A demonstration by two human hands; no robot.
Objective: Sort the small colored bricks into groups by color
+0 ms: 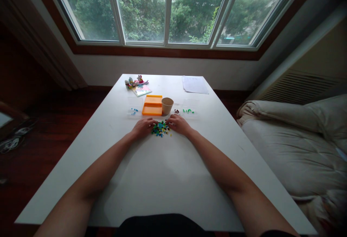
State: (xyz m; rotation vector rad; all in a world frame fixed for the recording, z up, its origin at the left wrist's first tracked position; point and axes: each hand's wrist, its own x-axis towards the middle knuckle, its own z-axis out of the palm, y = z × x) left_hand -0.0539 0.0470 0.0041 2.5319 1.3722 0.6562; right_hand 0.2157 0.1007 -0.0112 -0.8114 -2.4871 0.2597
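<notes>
A pile of tiny building bricks (160, 129) in green, blue, yellow and dark colours lies on the white table between my hands. My left hand (142, 127) rests at the pile's left edge, fingers bent and drawn together at the bricks. From the other side my right hand (179, 124) reaches in, its fingertips pinched at the upper right of the pile. Whatever either hand pinches is too small to make out. Just beyond stand an orange two-part tray (152, 111) and a brown paper cup (167, 105).
Clear containers flank the tray and cup. Blue bricks (134, 111) lie on the left; dark bricks (176, 111) and green bricks (188, 111) on the right. Farther back are colourful figures (135, 82), a shiny card (142, 90) and paper sheets (195, 85). A sofa (282, 150) stands right of the table.
</notes>
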